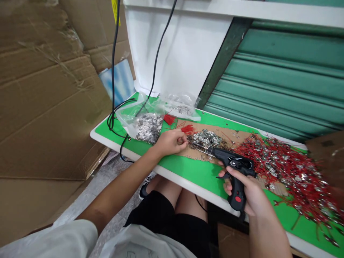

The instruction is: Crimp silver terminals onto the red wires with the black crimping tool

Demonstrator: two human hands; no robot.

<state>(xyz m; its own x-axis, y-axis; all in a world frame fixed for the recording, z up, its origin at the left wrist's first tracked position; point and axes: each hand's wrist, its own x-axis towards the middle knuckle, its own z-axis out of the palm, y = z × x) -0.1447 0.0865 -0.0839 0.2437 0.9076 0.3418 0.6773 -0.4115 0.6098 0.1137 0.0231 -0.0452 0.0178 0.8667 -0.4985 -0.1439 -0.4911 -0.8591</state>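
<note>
My right hand (248,184) is wrapped round the grip of a black soldering gun (233,161) with a red button at its base. The thin metal tip points left, towards my left hand (173,142). The thumb and forefinger of that hand are pinched together over the cardboard; whatever sits between them is too small to make out. A pile of small silvery metal parts (206,138) lies on the cardboard sheet (188,153) beyond the tip. Just past my left fingers is a bunch of short red wires (189,129).
Many red wires with metal pieces (290,168) are heaped on the right of the green tabletop (172,166). At the left stand an open plastic bag of metal parts (149,127) and another bag (182,107) behind. A black cable (155,64) hangs down; cardboard boxes (43,107) stand left.
</note>
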